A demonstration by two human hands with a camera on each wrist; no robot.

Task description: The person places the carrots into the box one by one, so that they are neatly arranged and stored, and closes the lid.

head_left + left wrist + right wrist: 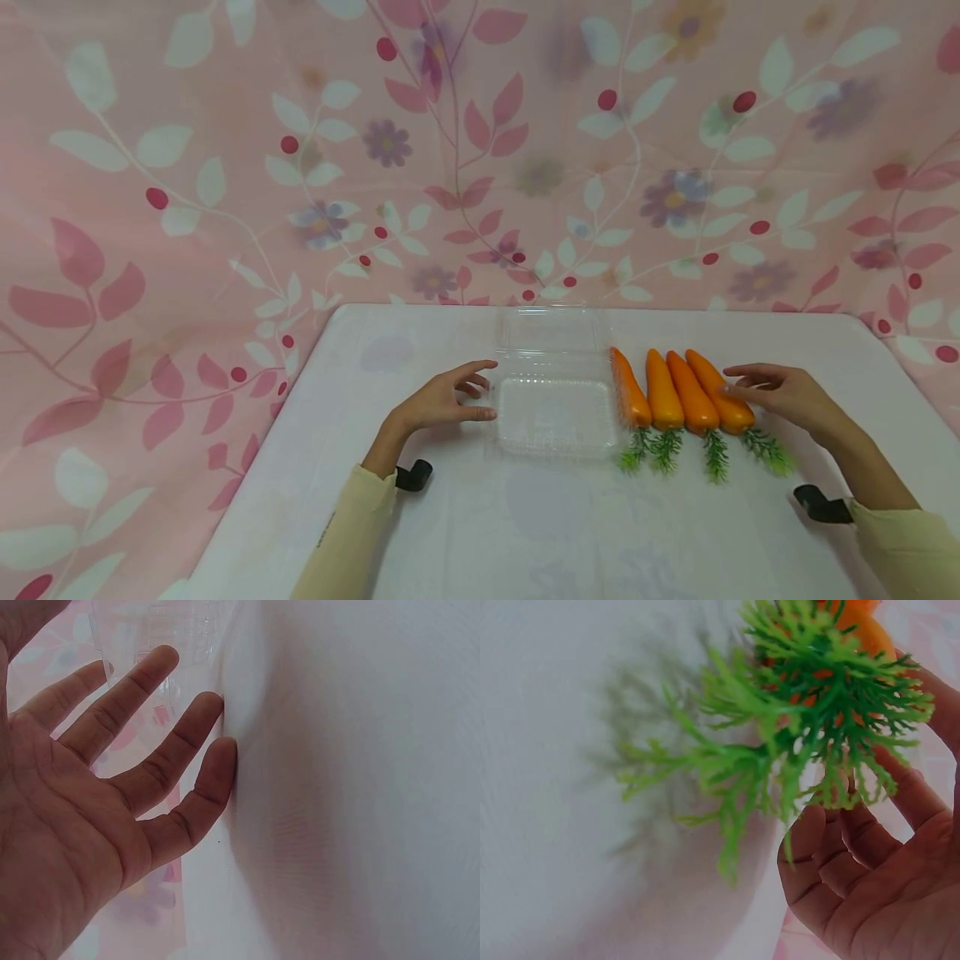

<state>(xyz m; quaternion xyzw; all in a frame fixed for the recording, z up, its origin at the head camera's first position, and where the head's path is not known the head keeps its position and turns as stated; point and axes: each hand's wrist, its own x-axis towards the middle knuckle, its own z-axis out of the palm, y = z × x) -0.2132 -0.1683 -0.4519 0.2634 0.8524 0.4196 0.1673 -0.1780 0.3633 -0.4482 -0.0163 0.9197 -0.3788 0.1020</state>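
A: Live now. Left hand [442, 402] sits just beside the clear plastic box [557, 414], fingers spread and relaxed, holding nothing. Box open, lid [553, 340] tipped up at the back, tray part empty as far as I can see.

B: And the right hand [780, 393]?

A: At the outermost of four carrots [678, 390], i.e. the rightmost carrot [720, 392]. Fingers loosely bent, tips touching its side. No real grip yet, I'd say.

B: Where's the row vs. the box?

A: Carrots lie side by side on the white table [465, 517], just right of the box, green tops [701, 450] toward the person.

B: Tips for this step?

A: My read: wrap thumb + fingers round the thick orange body, not the leaves. Those look flimsy. Left hand prob. should steady the box wall, since light plastic slides easily.

B: What do the wrist cams add?

A: Right wrist cam shows the palm [870, 900] cupped under the leafy top [802, 727], fingers curled in, which the head view hides. Left wrist cam shows the fingertips [217, 761] resting on the tablecloth, box edge [180, 630] just past them. Head cam alone gives the full layout.
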